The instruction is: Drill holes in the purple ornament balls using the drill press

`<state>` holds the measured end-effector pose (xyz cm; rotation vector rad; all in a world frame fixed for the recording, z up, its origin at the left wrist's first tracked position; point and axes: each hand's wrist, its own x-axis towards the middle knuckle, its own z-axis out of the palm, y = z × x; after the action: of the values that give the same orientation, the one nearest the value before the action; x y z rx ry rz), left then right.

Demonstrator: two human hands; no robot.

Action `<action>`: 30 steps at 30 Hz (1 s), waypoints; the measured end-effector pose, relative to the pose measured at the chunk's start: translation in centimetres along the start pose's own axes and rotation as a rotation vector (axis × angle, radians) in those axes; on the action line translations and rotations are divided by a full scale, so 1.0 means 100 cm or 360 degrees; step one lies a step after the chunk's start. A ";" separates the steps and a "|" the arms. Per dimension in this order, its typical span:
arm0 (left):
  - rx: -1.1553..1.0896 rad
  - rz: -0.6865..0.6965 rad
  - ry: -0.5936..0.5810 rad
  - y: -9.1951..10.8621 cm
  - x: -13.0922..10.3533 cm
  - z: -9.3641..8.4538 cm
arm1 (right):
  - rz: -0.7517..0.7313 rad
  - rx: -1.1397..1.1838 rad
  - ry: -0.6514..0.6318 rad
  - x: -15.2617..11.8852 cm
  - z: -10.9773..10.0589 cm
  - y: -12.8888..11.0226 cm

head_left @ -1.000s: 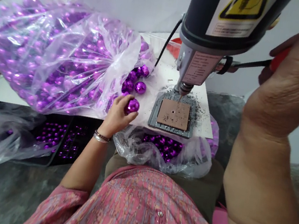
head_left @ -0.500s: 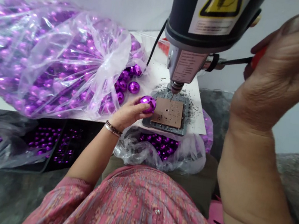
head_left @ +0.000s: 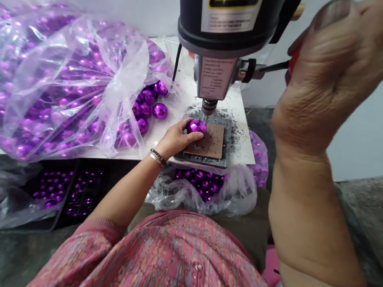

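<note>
Between the thumb and fingers of my left hand (head_left: 180, 138) is a shiny purple faceted ball (head_left: 197, 126). The ball sits over the left part of a brown board (head_left: 213, 142), close beside the thin drill bit (head_left: 207, 118) of a bench drill press (head_left: 212, 76). Whether the bit touches the ball I cannot tell. The board lies on the grey metal base (head_left: 227, 144), among dark shavings. Up at the right, my right hand (head_left: 328, 73) is closed round the red-knobbed lever (head_left: 276, 66) of the press; most of the knob is hidden by the fingers.
A big clear bag (head_left: 59, 79) full of purple balls lies on the white table (head_left: 245, 145) at left, with several loose balls (head_left: 160, 111) at its mouth. Below the table edge are an open plastic bag (head_left: 242, 190) of balls and a dark crate (head_left: 61, 205).
My left hand has carried the ball rightward over the board, near the drill bit. My right hand stays on the lever. The view has shifted, so the press appears further left.
</note>
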<state>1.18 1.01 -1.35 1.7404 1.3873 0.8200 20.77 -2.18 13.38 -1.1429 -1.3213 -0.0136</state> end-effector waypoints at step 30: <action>-0.0757 -0.0375 -0.0099 0.004 -0.002 -0.003 | 0.0051 -0.0280 -0.0042 0.008 -0.002 -0.004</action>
<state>1.10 0.82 -0.88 1.2044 1.2063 0.8704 20.95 -1.99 14.27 -1.3169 -1.3447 -0.0932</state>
